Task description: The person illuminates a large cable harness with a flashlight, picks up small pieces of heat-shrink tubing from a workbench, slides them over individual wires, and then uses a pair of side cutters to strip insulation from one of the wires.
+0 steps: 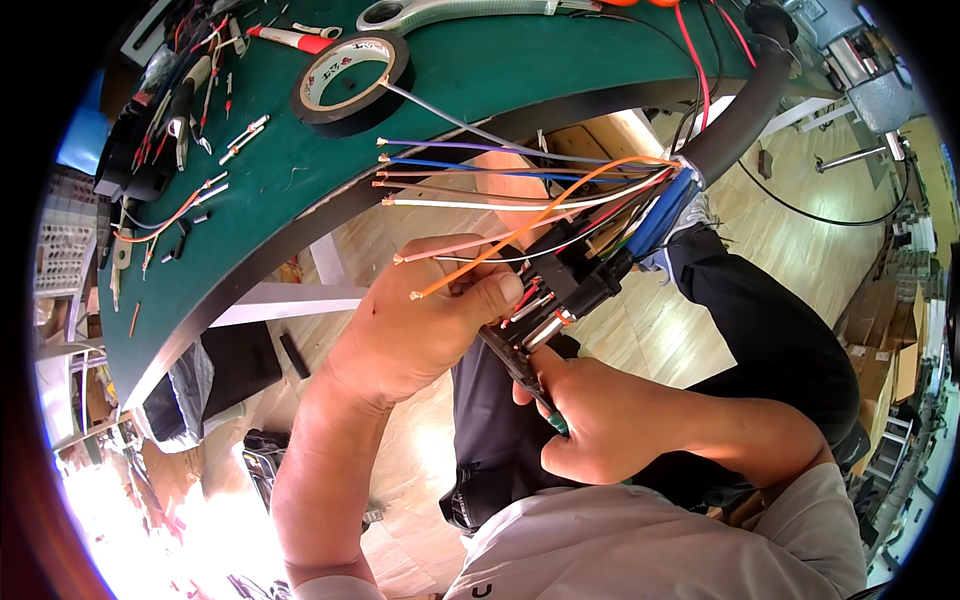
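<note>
My right hand (620, 415) is closed around dark hand pliers (528, 380) with a bit of green on the handle. Their jaws reach up beside a black connector (575, 275), close to a shiny metal pin with an orange band (548, 328). My left hand (430, 310) is closed, thumb and fingers pinched against the connector's near side; what lies between them is hidden. Over that hand fan stripped wires, among them an orange wire (540, 215), a white wire (460, 204) and a blue wire (470, 166). They come out of a thick black cable (735, 125).
A green-topped bench (450, 75) curves across the far side, carrying a roll of black tape (352, 82), a large ring-ended wrench (430, 12), a red-handled tool (290, 38) and scattered wire pieces. A grey metal vise-like device (870, 80) stands far right. Cardboard boxes (870, 340) sit right.
</note>
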Motion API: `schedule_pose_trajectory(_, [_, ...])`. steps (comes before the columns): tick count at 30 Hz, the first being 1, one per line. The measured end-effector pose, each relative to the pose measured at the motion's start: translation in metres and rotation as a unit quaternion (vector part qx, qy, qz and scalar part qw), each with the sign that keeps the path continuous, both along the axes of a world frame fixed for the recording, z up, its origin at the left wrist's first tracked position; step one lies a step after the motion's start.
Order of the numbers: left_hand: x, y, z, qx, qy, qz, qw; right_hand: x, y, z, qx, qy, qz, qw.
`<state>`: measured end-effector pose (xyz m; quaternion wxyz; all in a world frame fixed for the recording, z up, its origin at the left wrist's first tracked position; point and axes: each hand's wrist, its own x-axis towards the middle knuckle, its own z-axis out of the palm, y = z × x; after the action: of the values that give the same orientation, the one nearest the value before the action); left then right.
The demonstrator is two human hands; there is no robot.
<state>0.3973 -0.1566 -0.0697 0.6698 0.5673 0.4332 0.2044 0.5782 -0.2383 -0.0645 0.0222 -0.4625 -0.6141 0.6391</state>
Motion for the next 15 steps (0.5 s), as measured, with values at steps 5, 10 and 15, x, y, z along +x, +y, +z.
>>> schedule_pose_trajectory(5, [-0.001, -0.001, 0.004, 0.014, 0.032, -0.005, 0.999, -0.002, 0.000, 0.000, -0.007, 0.001, -0.002, 1.000])
schedule_pose_trajectory(10, [-0.002, -0.001, 0.000, -0.002, -0.001, 0.006, 1.000, -0.003, 0.003, 0.001, -0.021, 0.007, -0.001, 1.000])
schedule_pose_trajectory(15, [0.001, -0.002, 0.000, 0.005, 0.016, 0.001, 1.000, -0.022, -0.010, 0.000, -0.004, -0.002, 0.179, 0.984])
